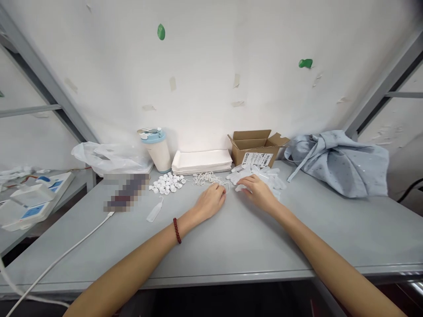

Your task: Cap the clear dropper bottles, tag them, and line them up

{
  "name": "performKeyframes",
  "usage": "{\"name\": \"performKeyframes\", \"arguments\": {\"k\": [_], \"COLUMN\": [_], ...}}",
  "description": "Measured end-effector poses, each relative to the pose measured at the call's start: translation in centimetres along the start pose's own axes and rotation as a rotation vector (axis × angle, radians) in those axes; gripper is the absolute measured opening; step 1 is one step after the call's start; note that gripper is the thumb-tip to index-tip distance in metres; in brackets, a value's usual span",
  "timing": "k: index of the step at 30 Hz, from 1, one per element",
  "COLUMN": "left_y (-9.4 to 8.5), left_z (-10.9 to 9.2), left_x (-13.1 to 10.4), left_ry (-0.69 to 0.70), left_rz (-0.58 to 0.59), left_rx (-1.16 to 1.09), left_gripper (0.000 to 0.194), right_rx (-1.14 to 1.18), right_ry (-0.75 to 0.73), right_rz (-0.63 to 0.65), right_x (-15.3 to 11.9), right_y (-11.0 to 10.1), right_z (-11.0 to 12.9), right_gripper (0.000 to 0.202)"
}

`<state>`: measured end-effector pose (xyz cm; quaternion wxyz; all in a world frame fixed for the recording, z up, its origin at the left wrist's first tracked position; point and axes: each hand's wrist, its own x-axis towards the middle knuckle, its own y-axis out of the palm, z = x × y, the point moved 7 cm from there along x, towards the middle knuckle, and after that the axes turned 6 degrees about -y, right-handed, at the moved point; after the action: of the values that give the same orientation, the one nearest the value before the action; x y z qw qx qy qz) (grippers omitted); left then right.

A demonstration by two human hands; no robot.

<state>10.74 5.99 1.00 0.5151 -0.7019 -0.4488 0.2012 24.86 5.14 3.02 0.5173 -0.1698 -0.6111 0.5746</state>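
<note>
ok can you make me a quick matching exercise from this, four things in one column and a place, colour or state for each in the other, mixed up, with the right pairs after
Column 1
1. left hand
2. cardboard box
3. beaded bracelet
4. right hand

Column 2
A. dark red
B. at the heap of translucent plastic pieces
C. nearest the white strings
D. standing by the wall with its flaps open

Right pairs: 1-C, 2-D, 3-A, 4-B
</note>
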Motion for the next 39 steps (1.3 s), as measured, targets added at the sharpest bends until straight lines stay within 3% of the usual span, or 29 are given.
{"name": "performKeyframes", "arguments": {"k": [6, 10, 18, 25, 32, 39], "left_y": [-1.5, -2.6, -0.5, -2.5, -2.9, -3.4], "left_z": [0.6, 1.3, 0.5, 1.3, 1.1, 1.1], "left_x": [-1.4, -1.8, -1.0, -1.7, -1.8, -1.9], "left_ry": [-0.011, -0.019, 0.057, -0.137, -0.145, -0.161], "left_rz": [0.042, -0.004, 0.033, 0.147, 0.278, 0.252], "left_rx": [-0.034, -0.126, -0.088, -0.475, -0.768, -0.881], "left_gripper": [0.018, 0.015, 0.016, 0.016, 0.022, 0.026], "right_rx": [-0.065, -0.053, 0.094, 0.271, 0.343, 0.38], "right_ry": [-0.034, -0.034, -0.068, -0.029, -0.081, -0.133], "right_rz": [0.075, 0.069, 0.058, -0.061, -0.093, -0.09], "right_x": [0.0, 0.0, -0.1, -0.5, -0.5, -0.5], "right_y": [1.1, 1.3, 1.3, 0.7, 0.2, -0.2], "right_z": [0.2, 0.4, 1.4, 1.4, 2.8, 3.6], "right_gripper": [0.038, 0.039, 0.029, 0.029, 0.032, 0.032]}}
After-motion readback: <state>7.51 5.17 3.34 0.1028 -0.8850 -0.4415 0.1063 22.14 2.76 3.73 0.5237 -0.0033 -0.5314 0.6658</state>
